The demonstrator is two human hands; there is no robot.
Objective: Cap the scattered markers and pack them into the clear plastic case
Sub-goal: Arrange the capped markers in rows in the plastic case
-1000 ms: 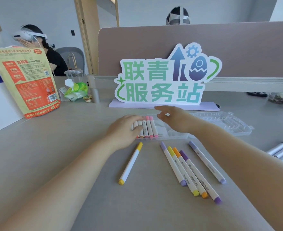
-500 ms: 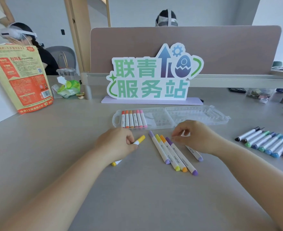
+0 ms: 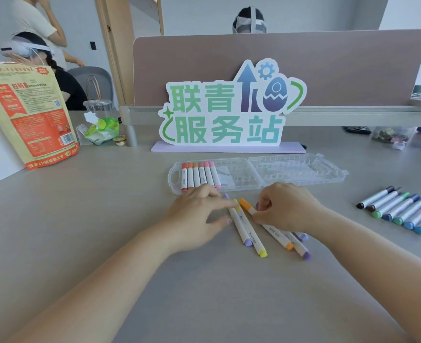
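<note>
The clear plastic case (image 3: 298,169) lies open on the desk, with several red, orange and pink capped markers (image 3: 199,175) side by side in its left half. In front of it lies a loose group: a lilac marker (image 3: 241,230), a yellow marker (image 3: 252,235), an orange marker (image 3: 274,232) and a purple marker (image 3: 302,251). My left hand (image 3: 197,216) reaches over with fingers stretched out, its fingertips touching the far ends of the lilac and yellow markers. My right hand (image 3: 288,209) has curled fingers that pinch the orange marker near its cap.
A row of green- and blue-capped markers (image 3: 402,211) lies at the right. A standing sign (image 3: 229,115) is right behind the case, an orange snack bag (image 3: 31,120) at the far left, and a desk divider (image 3: 278,65) with people beyond.
Both hands came back from the case to the loose markers. My left hand left the spot of the lone yellow marker, now out of sight, and reached right to the group; my right closed on the orange one.
</note>
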